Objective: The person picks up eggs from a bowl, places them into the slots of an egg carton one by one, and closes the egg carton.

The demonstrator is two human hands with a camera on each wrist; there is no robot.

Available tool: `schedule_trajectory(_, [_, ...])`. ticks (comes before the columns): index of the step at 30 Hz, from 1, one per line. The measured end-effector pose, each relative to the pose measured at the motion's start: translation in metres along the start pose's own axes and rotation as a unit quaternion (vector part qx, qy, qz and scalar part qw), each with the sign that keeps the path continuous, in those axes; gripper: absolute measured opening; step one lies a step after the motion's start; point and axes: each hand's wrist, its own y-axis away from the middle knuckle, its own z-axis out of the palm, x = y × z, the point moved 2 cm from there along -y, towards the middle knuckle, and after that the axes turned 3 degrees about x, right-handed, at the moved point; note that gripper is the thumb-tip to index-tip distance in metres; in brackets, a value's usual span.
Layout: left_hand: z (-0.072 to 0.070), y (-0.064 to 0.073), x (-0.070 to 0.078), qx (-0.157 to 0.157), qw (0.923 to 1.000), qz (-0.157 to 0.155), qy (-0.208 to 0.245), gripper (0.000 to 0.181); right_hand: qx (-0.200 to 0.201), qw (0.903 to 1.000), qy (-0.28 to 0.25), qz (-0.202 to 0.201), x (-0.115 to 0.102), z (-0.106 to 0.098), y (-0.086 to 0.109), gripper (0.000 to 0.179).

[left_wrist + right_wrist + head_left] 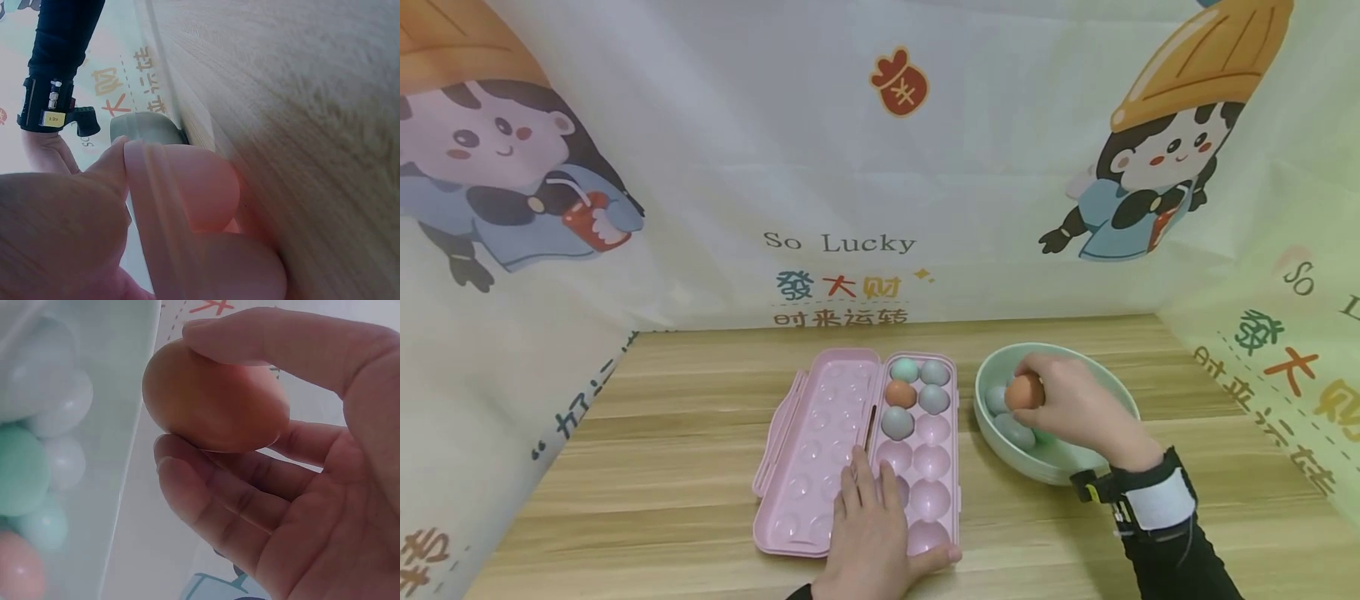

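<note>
Between thumb and fingers, my right hand (1071,404) holds a brown egg (1023,392) over the light green bowl (1000,458). The right wrist view shows that egg (215,397) up close, gripped at its sides. Pale bluish eggs (1013,432) lie in the bowl, and a mint-green egg (22,472) shows through its wall. My left hand (872,533) rests on the near part of an opened pink egg carton (831,367), fingers extended and thumb at its near right corner. Several eggs fill the carton's far cups, including a mint egg (905,370) and a brown egg (900,393).
The carton and bowl stand side by side on a wood-grain table (647,450), with a narrow gap between them. A printed cloth (1000,208) rises behind the table and along both sides. The carton's lid lies folded out to the left.
</note>
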Motion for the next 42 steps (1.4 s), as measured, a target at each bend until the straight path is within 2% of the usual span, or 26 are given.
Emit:
schedule_trajectory(7, [-0.001,0.0,0.0,0.002,1.0,0.001,-0.004,0.123,0.02,0.9998,-0.01,-0.002,-0.011,0.006,-0.003,0.034])
schedule_trajectory(14, [-0.001,0.0,0.0,0.011,0.9996,0.012,-0.024,0.122,0.037,0.9992,-0.013,-0.005,-0.033,0.017,-0.013,0.04])
schedule_trajectory(20, [0.0,0.001,0.001,0.016,0.9995,0.015,-0.024,0.122,0.054,0.9971,-0.023,-0.048,-0.047,0.029,-0.019,0.04])
schedule_trajectory(26, [0.0,0.001,0.001,0.021,0.9993,0.016,-0.025,0.122,0.037,0.9965,-0.015,-0.073,-0.056,0.044,-0.021,0.04])
schedule_trajectory(32, [0.0,0.001,0.001,0.017,0.9994,0.013,-0.025,0.122,-0.002,0.9975,0.022,-0.068,-0.062,0.055,-0.022,0.04])
schedule_trajectory(37, [0.0,0.001,0.0,0.016,0.9992,0.016,-0.032,0.122,-0.027,0.9955,0.04,-0.081,-0.067,0.064,-0.025,0.033])
schedule_trajectory(42, [-0.001,0.0,0.001,0.013,0.9993,0.017,-0.032,0.122,-0.043,0.9951,0.035,-0.082,-0.069,0.072,-0.027,0.027])
